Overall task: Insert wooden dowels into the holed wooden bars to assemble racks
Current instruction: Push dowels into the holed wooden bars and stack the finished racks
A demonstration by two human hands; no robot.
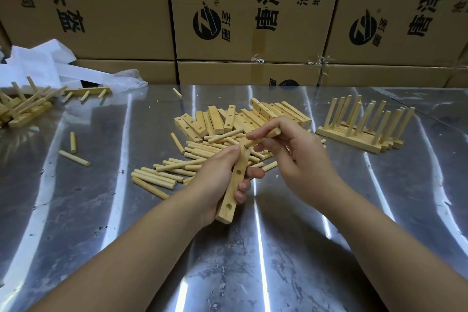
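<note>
My left hand (215,177) grips a holed wooden bar (233,185) that slants up and away over the metal table. Two open holes show on its near half. My right hand (293,157) pinches a wooden dowel (263,137) whose lower tip sits in the bar's far hole. Behind the hands lies a pile of loose dowels (177,164) and a heap of holed bars (243,119).
Finished racks (364,129) with upright dowels stand at the right. More assembled racks (25,106) and white plastic bags (45,66) lie at the far left. Stray dowels (73,152) dot the shiny steel table (101,235). Stacked cardboard boxes (240,20) wall off the back.
</note>
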